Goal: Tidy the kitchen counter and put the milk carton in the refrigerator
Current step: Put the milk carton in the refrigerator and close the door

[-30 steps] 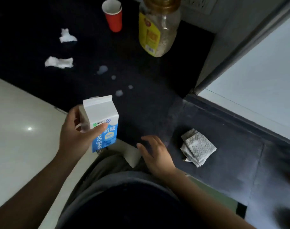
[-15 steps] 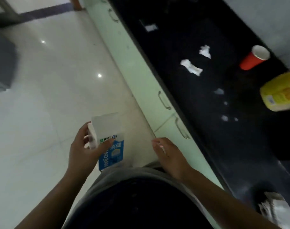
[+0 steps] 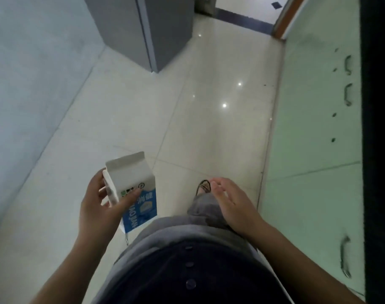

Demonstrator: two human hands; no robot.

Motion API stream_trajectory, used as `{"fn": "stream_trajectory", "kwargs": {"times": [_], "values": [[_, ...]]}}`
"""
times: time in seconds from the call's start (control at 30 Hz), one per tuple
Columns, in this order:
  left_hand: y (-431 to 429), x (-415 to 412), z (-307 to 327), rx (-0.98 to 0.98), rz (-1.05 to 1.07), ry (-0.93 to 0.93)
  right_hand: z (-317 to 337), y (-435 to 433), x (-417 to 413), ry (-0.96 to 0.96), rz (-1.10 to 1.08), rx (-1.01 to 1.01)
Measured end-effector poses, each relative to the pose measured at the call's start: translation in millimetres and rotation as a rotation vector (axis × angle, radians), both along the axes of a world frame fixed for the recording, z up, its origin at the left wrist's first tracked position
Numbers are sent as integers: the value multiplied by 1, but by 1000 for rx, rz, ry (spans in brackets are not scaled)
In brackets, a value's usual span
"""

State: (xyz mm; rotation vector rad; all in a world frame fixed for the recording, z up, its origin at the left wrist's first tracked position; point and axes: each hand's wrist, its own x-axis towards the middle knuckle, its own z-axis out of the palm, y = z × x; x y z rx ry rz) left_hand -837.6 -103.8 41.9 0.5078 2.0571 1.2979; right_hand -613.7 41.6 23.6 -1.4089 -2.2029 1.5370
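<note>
My left hand (image 3: 98, 212) grips a white and blue milk carton (image 3: 136, 189), held upright at waist height over the floor. My right hand (image 3: 235, 205) hangs open beside my leg, fingers spread, holding nothing. A tall grey refrigerator (image 3: 152, 29) stands ahead at the top of the view, against the left wall, its doors closed. The black counter top (image 3: 378, 128) shows only as a dark strip along the right edge; nothing on it is visible.
Pale green cabinet fronts (image 3: 314, 132) with metal handles run along the right. A grey wall (image 3: 33, 73) bounds the left. Glossy tiled floor (image 3: 209, 106) stretches ahead toward a doorway (image 3: 248, 16). My sandalled foot (image 3: 203, 187) is stepping forward.
The view has swung left, away from the counter and down the aisle. The cup, bottle and tissues have left the frame. The carton stays in my left hand; the refrigerator has come into view.
</note>
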Motion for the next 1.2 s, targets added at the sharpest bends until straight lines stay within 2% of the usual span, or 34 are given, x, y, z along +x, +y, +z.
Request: {"fn": "stream_trajectory", "kwargs": {"times": [0.17,0.5,0.8,0.93,1.2], "values": [[37,-56,-16,-44,156,-20,-10,72,-78,-31,129,-43],[225,-198,6,65,264,-1,12,275,-261,14,294,7],[287,-311,1,32,433,6,5,361,-386,12,404,7],[327,-396,-6,41,467,17,2,403,-474,39,377,45],[457,-600,44,141,233,184,65,506,-658,278,149,234]]}}
